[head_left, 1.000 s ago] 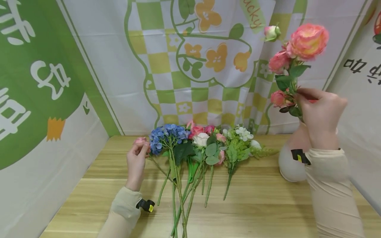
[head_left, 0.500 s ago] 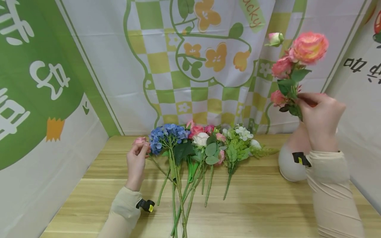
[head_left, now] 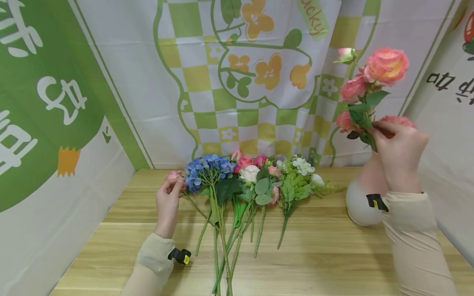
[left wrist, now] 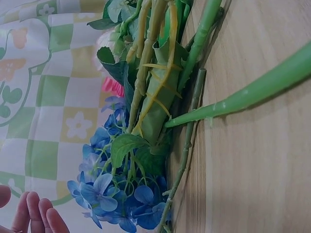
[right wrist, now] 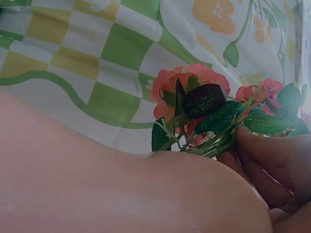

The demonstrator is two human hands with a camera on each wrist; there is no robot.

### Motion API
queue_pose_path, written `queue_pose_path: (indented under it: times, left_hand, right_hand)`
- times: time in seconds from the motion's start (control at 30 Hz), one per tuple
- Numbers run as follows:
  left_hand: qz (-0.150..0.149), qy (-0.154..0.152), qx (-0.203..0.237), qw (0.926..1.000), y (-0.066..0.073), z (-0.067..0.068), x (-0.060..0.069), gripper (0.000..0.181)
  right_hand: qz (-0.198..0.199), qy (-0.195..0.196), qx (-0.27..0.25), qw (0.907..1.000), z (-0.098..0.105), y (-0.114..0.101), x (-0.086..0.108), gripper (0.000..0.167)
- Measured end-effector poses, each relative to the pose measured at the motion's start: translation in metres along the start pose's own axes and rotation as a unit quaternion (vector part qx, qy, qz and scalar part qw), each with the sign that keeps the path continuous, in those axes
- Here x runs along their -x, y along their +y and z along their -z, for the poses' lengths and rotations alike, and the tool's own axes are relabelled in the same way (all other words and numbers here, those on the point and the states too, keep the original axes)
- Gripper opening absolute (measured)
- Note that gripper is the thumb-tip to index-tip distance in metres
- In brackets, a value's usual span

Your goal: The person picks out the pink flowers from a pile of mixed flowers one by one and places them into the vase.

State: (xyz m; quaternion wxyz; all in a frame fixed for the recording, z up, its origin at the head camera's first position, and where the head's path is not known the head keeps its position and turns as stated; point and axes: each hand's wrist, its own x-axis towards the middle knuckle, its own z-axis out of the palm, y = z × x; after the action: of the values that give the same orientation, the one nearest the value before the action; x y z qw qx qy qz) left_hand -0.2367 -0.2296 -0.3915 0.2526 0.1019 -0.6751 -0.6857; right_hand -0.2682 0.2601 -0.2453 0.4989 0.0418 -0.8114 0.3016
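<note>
At the right in the head view, the right hand (head_left: pixel 401 154) pinches the stem of a coral-pink rose spray (head_left: pixel 386 68) above the mouth of a pink-and-white vase (head_left: pixel 364 201). The right wrist view shows the fingers (right wrist: pixel 265 145) on the stem beside dark leaves (right wrist: pixel 204 101), with the vase (right wrist: pixel 146 194) filling the foreground. The left hand (head_left: pixel 169 205) is beside the blue hydrangea (head_left: pixel 211 168), its fingertips near a small pink flower (head_left: pixel 174 175); whether they touch it cannot be told. In the left wrist view its fingers (left wrist: pixel 36 213) are relaxed near the hydrangea (left wrist: pixel 104 191).
Several flowers lie in a row on the wooden table (head_left: pixel 314 263), among them a white rose (head_left: pixel 249 174) and a green sprig with white blossoms (head_left: pixel 303 165). Their stems point toward the front edge. A patterned cloth (head_left: pixel 207 78) hangs behind.
The right hand has moved slightly down, lowering the rose spray toward the vase. A pink bloom behind that hand shows more. The left hand has hardly moved.
</note>
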Motion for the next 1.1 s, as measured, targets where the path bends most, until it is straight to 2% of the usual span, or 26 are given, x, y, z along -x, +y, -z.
queue_pose_path:
  times: [0.23, 0.43, 0.73, 0.9, 1.1]
  left_hand:
    - [-0.002, 0.003, 0.003, 1.0, 0.0, 0.0, -0.001, 0.025]
    - [0.0, 0.004, 0.0, 1.0, 0.002, 0.0, 0.0, 0.026]
    - [0.003, 0.002, 0.001, 1.0, 0.0, -0.001, 0.0, 0.023]
    - [0.009, 0.005, 0.002, 0.9999, -0.002, 0.003, -0.001, 0.025]
    - [0.028, 0.001, -0.08, 0.9964, -0.005, 0.016, -0.002, 0.029]
  right_hand:
    - [0.01, 0.0, 0.02, 0.9998, 0.001, 0.005, 0.004, 0.014]
    - [-0.002, -0.006, 0.034, 0.9994, 0.003, 0.009, 0.007, 0.016]
    - [-0.026, -0.029, 0.04, 0.9984, 0.006, 0.017, 0.014, 0.016]
    - [-0.033, -0.051, 0.047, 0.997, 0.009, 0.019, 0.015, 0.019]
    - [-0.033, -0.061, 0.065, 0.9955, 0.011, 0.019, 0.016, 0.017]
